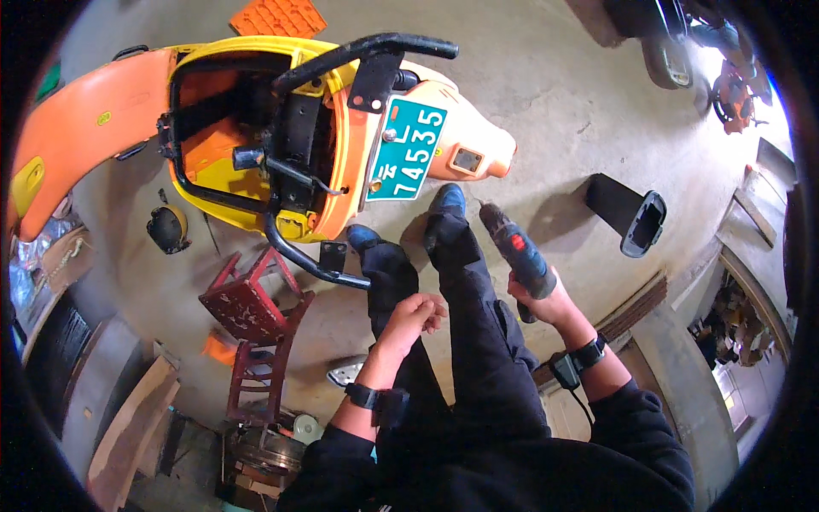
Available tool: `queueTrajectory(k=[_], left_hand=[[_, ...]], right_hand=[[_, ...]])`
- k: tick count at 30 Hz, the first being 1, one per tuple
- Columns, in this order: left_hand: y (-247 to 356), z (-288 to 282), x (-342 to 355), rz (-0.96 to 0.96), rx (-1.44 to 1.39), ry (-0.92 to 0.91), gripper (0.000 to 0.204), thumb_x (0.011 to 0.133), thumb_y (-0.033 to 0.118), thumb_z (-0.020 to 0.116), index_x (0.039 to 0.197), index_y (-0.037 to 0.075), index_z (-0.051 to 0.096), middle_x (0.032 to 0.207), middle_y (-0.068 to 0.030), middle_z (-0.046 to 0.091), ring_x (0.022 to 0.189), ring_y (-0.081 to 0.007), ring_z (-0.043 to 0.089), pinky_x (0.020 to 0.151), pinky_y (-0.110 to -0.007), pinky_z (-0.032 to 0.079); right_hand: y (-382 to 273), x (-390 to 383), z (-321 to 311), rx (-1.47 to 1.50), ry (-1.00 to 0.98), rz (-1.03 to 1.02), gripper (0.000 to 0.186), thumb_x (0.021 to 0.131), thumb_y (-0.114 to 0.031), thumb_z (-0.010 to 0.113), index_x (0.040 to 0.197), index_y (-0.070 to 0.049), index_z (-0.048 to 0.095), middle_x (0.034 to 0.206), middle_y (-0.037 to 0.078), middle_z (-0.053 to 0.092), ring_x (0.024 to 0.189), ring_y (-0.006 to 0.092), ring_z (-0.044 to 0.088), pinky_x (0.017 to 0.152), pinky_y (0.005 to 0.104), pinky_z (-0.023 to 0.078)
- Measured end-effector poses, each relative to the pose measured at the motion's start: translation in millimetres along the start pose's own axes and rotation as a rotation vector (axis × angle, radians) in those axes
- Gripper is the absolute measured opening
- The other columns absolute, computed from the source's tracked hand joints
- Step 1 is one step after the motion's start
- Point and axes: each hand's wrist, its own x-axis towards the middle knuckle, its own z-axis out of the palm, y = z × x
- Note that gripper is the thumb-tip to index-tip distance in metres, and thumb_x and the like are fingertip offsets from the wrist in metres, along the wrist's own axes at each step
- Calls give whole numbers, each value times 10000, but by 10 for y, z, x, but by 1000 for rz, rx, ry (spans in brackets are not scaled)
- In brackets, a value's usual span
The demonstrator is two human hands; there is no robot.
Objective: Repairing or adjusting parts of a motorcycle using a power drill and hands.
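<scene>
My right hand (pixel 546 296) is wrapped round the grip of a cordless drill (pixel 520 254), dark with a red button on its side. Its thin bit points away from me, toward the orange and yellow scooter body (pixel 335 189). In front of my left thigh hovers my left hand (pixel 415 317), its fingers curled together; whatever they may hold is too small or hidden to name. A green licence plate (pixel 406 150) is mounted on the scooter's end facing me, below a bent black tube frame (pixel 367 47). Neither hand touches the scooter.
A worn dark red wooden chair (pixel 247 309) stands on the left beside the scooter. On the concrete floor at right lies a black plastic housing (pixel 625 213). An orange crate-like piece (pixel 277 17) lies at the far side. Wooden boards (pixel 136 418) lean at lower left.
</scene>
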Motion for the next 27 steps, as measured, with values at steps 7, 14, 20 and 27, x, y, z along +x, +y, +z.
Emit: queueTrajectory(k=[7,14,20,27], left_hand=[[336,-71,-107,227,-168,-178,251,961,9,454,1155,50,610,1021,-66,647,779,-92,554,689,-230,437],[374,-103,43,310,48,-113,260,831,-25,431,985,18,636,837,-53,638,680,-97,542,610,-232,425],[188,-232,608,290,-227,-156,213,746,-11,412,860,17,590,723,-55,579,616,-124,521,525,-245,406],[280,-558,1388,360,-382,-89,198,759,-19,412,885,29,556,734,-84,593,624,-167,570,560,-275,452]], right_hand=[[-99,-183,88,-122,-63,-111,166,728,-110,720,835,-11,640,763,57,650,696,146,613,673,324,510],[-25,-397,362,1,-54,-26,334,752,-157,710,1048,-22,631,940,61,686,863,166,624,808,351,514],[74,-226,732,248,-67,-110,496,783,-167,691,1236,-10,563,938,32,623,809,124,584,724,314,511],[287,525,635,198,-349,-234,344,792,-130,690,1105,-10,612,871,33,638,779,136,592,729,307,510]])
